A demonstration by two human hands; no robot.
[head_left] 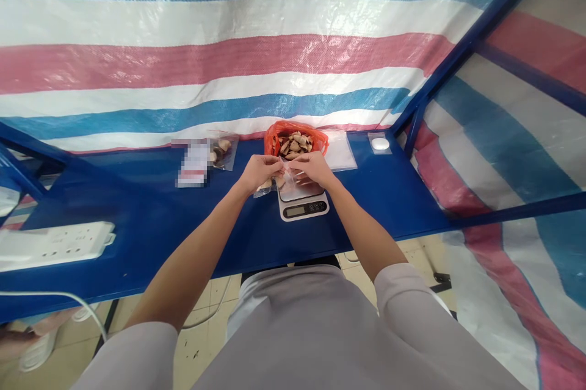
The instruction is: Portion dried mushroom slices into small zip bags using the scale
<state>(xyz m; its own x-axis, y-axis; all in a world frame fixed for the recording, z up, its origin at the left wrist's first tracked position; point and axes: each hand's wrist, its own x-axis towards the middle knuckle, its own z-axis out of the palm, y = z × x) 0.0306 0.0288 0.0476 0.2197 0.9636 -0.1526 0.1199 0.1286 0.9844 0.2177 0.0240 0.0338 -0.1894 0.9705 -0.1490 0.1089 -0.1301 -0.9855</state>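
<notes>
Over the digital scale, my left hand and my right hand pinch the top of a small clear plastic bag. Pale tan pieces show in the bag's lower left part, beside my left fingers. The bag hangs partly in front of the scale's shiny plate, and I cannot tell whether it touches it. Just behind my hands stands an opened red plastic bag full of brownish dried slices. My fingertips are close together and partly hide the clear bag's mouth.
A filled clear bag and a blurred-out packet lie left of the red bag. To its right are flat clear bags and a white oval thing. A power strip sits at the left on the blue table.
</notes>
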